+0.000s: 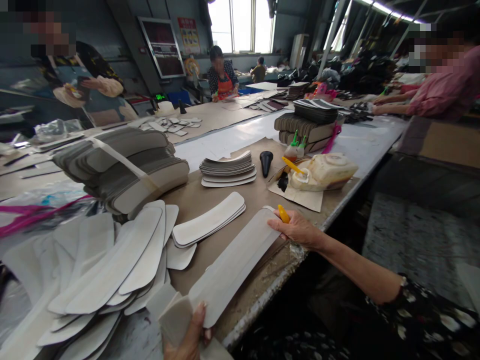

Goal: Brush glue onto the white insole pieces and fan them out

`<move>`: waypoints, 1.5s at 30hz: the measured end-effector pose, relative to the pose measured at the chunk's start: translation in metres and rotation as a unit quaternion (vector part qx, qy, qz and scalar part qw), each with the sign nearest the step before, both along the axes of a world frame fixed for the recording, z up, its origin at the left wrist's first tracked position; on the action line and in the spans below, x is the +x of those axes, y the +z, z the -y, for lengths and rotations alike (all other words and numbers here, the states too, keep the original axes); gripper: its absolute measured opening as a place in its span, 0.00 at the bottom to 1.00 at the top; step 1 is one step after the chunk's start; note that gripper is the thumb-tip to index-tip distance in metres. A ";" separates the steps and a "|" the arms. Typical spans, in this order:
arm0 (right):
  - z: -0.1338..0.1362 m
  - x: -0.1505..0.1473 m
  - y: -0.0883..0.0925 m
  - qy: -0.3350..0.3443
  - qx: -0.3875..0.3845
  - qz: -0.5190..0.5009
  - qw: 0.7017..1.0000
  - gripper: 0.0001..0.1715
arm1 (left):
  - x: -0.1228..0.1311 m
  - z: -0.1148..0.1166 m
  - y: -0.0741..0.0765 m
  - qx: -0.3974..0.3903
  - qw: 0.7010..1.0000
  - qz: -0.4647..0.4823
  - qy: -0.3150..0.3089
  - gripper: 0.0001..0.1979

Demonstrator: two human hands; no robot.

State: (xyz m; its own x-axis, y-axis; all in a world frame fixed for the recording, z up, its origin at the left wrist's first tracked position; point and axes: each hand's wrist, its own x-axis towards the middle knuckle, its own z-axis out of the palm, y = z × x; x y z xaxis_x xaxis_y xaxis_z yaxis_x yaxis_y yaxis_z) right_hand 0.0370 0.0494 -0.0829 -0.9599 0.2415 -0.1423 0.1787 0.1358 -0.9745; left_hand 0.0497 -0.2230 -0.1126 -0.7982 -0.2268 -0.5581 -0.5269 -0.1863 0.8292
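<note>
A long pale grey curved panel (236, 262) lies slantwise along the near edge of the table. At its far end my right hand (300, 230) is closed, pinching the panel's edge. A yellow tool tip (284, 214) sticks up from the same hand; the rest of it is hidden. My left hand (189, 335) is closed at the near end, its thumb on a few folded pale pieces (175, 317) touching the panel. To the left spreads a fanned heap of similar pale panels (112, 260). Beyond lies a small neat stack of panels (210, 220).
A stained plastic container (330, 172) with a yellow stick (294, 165) lies on cardboard, near green-tipped bottles (294, 147). A black cone-shaped object (266, 163), a strip stack (228, 169) and a taped bundle (123, 165) stand behind. Several co-workers surround the table.
</note>
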 end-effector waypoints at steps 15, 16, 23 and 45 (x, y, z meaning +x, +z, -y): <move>-0.010 0.004 -0.004 -0.027 0.329 -0.032 0.943 0.13 | -0.008 0.002 -0.006 -0.111 0.992 0.037 -0.039 0.18; -0.010 0.005 -0.005 -0.032 0.372 -0.045 0.926 0.12 | -0.009 0.002 -0.006 -0.128 0.989 0.045 -0.052 0.18; -0.001 0.012 -0.018 0.091 0.552 -0.010 0.829 0.10 | -0.012 0.004 -0.011 -0.137 0.987 0.044 -0.064 0.18; -0.017 -0.008 -0.023 0.351 0.696 -0.122 0.615 0.09 | -0.011 -0.004 -0.007 -0.049 0.998 0.015 -0.024 0.19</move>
